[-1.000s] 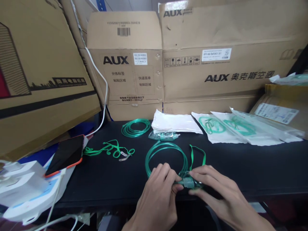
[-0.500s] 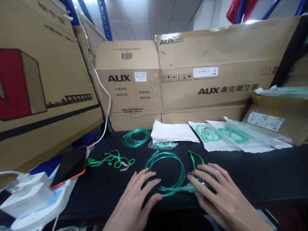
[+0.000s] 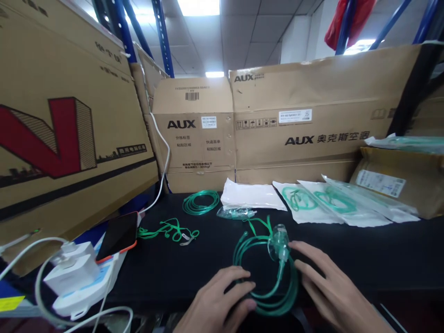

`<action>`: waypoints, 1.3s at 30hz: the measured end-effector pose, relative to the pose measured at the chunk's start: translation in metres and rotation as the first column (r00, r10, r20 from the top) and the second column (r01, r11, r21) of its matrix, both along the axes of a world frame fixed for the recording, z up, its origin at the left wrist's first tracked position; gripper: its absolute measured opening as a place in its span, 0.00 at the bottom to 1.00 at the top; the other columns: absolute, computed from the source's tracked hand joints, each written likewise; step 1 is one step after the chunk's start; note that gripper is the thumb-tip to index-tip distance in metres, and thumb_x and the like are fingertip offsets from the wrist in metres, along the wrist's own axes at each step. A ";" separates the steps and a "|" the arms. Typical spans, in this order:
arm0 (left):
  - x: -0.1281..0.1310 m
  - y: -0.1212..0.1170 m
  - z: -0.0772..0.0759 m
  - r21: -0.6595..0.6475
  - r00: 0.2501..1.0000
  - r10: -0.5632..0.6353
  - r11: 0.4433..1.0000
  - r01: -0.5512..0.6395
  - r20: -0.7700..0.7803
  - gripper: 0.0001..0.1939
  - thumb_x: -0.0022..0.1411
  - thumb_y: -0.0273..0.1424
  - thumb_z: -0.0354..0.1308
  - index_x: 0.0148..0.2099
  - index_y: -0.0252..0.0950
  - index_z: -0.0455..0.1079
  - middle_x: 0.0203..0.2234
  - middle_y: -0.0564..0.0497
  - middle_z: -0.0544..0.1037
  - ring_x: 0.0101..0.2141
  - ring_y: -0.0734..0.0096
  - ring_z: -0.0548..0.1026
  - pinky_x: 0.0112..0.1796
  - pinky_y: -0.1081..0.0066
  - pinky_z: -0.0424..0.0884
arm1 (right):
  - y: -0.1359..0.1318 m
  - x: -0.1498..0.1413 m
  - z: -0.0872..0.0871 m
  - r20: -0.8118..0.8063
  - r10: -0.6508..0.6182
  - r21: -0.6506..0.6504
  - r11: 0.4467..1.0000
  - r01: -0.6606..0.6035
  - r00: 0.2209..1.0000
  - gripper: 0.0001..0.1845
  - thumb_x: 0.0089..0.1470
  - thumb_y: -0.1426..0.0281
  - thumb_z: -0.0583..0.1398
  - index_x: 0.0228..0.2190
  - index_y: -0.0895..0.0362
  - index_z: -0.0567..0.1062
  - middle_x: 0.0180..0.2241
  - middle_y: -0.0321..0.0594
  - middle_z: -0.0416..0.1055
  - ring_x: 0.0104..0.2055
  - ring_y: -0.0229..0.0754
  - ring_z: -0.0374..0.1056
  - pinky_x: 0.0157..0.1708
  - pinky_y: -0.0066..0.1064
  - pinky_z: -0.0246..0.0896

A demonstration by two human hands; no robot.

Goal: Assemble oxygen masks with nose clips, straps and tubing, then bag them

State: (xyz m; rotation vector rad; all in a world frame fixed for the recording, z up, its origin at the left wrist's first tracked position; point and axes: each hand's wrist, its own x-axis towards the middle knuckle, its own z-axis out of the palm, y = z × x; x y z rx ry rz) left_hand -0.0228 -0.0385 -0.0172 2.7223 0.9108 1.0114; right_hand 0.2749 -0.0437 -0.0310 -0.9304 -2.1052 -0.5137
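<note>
Smooth, glossy plastic tubing point(image 3: 277, 309), clear, shiny plastic mask point(image 3: 278, 238), smooth matt tabletop point(image 3: 159, 273), matt cardboard boxes point(image 3: 260, 150).

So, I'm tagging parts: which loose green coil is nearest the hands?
The front coil, between left hand and right hand, with a mask; the back coil lies beyond, without one.

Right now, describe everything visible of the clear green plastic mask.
The clear green plastic mask is shiny and see-through. Its narrow translucent connector faces the person, joined to coiled green plastic tubing. It lies over the coil's far edge, a thin green strap beyond; the right hand is beside it, contact unclear.
</note>
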 end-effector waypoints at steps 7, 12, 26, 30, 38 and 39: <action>0.025 0.041 0.056 -0.044 0.974 0.163 0.984 -0.172 -0.155 0.14 0.75 0.26 0.53 0.59 0.41 0.71 0.51 0.48 0.79 0.52 0.61 0.77 0.56 0.57 0.73 | -0.019 -0.020 0.015 0.014 -0.078 0.008 0.997 0.078 0.997 0.16 0.65 0.74 0.54 0.48 0.57 0.78 0.47 0.53 0.80 0.43 0.51 0.80 0.40 0.42 0.79; 0.060 0.088 0.060 -0.020 0.946 0.087 0.995 -0.098 -0.311 0.14 0.65 0.23 0.65 0.52 0.38 0.76 0.54 0.47 0.77 0.56 0.55 0.74 0.58 0.54 0.70 | -0.014 -0.039 0.018 0.150 -0.010 0.070 0.998 -0.001 0.989 0.11 0.66 0.67 0.59 0.46 0.54 0.80 0.48 0.47 0.82 0.48 0.56 0.79 0.42 0.46 0.76; 0.003 0.079 0.064 -0.088 0.948 0.280 0.951 -0.295 -0.152 0.05 0.70 0.33 0.59 0.39 0.40 0.72 0.39 0.53 0.79 0.41 0.63 0.78 0.43 0.66 0.72 | -0.005 -0.027 -0.007 0.065 -0.059 -0.099 0.993 0.065 0.996 0.10 0.70 0.64 0.56 0.46 0.51 0.76 0.46 0.39 0.80 0.53 0.52 0.74 0.53 0.47 0.61; 0.005 0.075 0.054 -0.094 0.955 0.288 0.951 -0.294 -0.077 0.03 0.71 0.28 0.58 0.40 0.41 0.71 0.40 0.54 0.79 0.42 0.66 0.78 0.43 0.69 0.71 | -0.002 -0.029 -0.006 0.117 -0.037 -0.118 0.992 0.051 0.992 0.09 0.68 0.66 0.59 0.48 0.52 0.75 0.47 0.40 0.80 0.54 0.54 0.74 0.55 0.48 0.61; 0.024 0.059 0.036 -0.023 0.963 0.217 0.975 -0.223 -0.159 0.07 0.69 0.21 0.59 0.41 0.40 0.73 0.39 0.53 0.79 0.41 0.59 0.76 0.45 0.60 0.69 | 0.003 -0.041 -0.012 0.165 -0.023 -0.159 0.986 0.050 0.986 0.09 0.63 0.70 0.63 0.45 0.51 0.75 0.47 0.40 0.81 0.54 0.55 0.75 0.54 0.50 0.65; 0.023 0.055 0.035 -0.026 0.963 0.212 0.975 -0.219 -0.167 0.07 0.69 0.22 0.60 0.41 0.40 0.73 0.38 0.53 0.79 0.41 0.58 0.76 0.44 0.60 0.69 | 0.004 -0.042 -0.013 0.161 -0.022 -0.162 0.986 0.048 0.987 0.08 0.63 0.71 0.63 0.45 0.51 0.75 0.47 0.40 0.81 0.54 0.55 0.75 0.53 0.49 0.67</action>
